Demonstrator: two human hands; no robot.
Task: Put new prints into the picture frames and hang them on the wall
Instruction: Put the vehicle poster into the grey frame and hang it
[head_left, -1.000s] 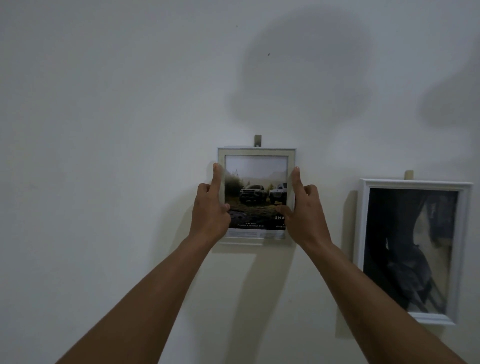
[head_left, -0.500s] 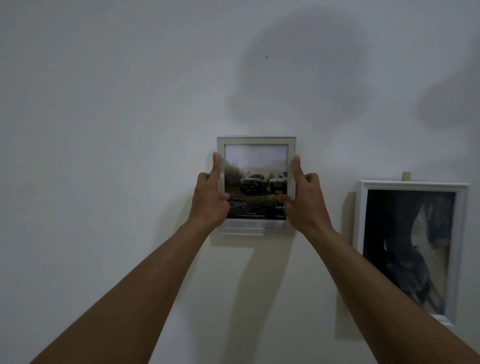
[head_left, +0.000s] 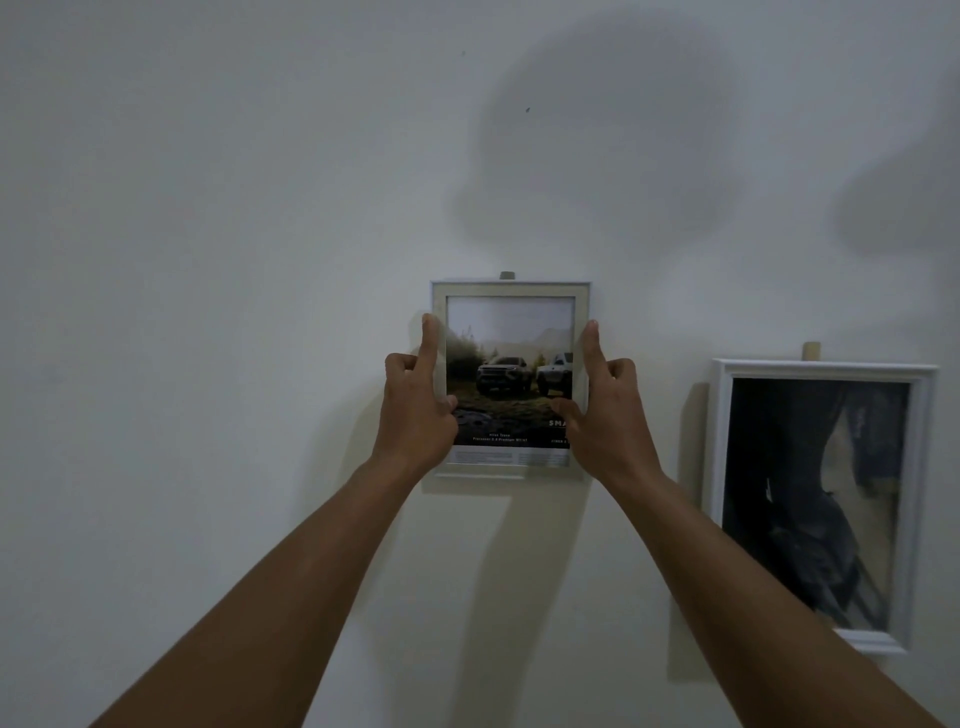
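Just below the hook (head_left: 506, 275) tip, frame (head_left: 511, 289) between both hands (head_left: 415, 415) (head_left: 605, 421), lower than before.

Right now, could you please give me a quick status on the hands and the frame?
Both gripping: left hand, right hand on frame sides. Frame under hook, hung or not unclear. Nothing in the way; second frame hangs apart, right.

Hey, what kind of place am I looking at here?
Likely a room indoors, maybe a home: plain pale wall, small frame held at a hook, larger white frame hanging beside it.
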